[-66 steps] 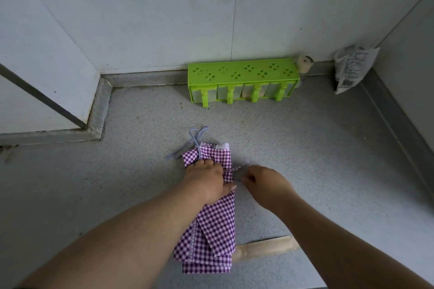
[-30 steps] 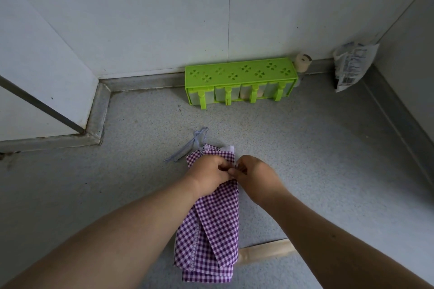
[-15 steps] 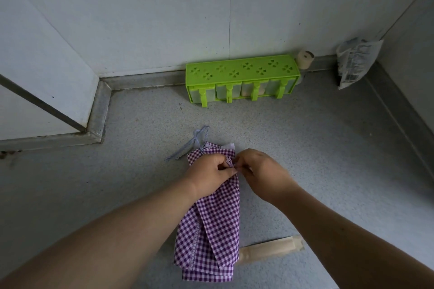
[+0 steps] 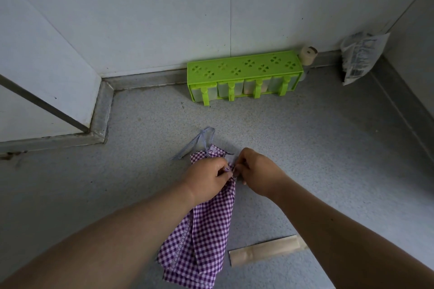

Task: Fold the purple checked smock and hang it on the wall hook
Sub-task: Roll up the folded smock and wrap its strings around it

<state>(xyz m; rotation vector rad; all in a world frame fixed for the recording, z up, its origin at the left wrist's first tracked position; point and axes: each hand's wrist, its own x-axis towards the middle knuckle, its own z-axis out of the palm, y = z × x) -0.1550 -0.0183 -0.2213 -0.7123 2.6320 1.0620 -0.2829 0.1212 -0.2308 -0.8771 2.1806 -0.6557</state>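
- Grey speckled tabletop (image 4: 317, 159) fills the view, running back to pale tiled walls that meet in a corner on the far right.
- Against the far wall sits a bright green rack (image 4: 244, 70) with clover-shaped cut-outs on top and clear containers slotted along its front.
- Just right of the rack stands a small cream-capped bottle (image 4: 308, 55), and further right a crumpled white packet (image 4: 359, 56) leans in the corner.
- Centre stage: the purple checked smock (image 4: 206, 237) lies folded into a long narrow strip on the tabletop, running from the near edge up towards the hands.
- A pale blue tie loop (image 4: 199, 141) trails out from its far end, lying flat to the left.
- The left hand (image 4: 206, 178) has its fingers closed, pinching the cloth near the far end of the strip.
- The right hand (image 4: 258, 171) meets it from the right, fingertips pinched on the same bunched spot, the two hands touching.
- Near right, a flat beige strip (image 4: 265, 251) lies just beside the smock.
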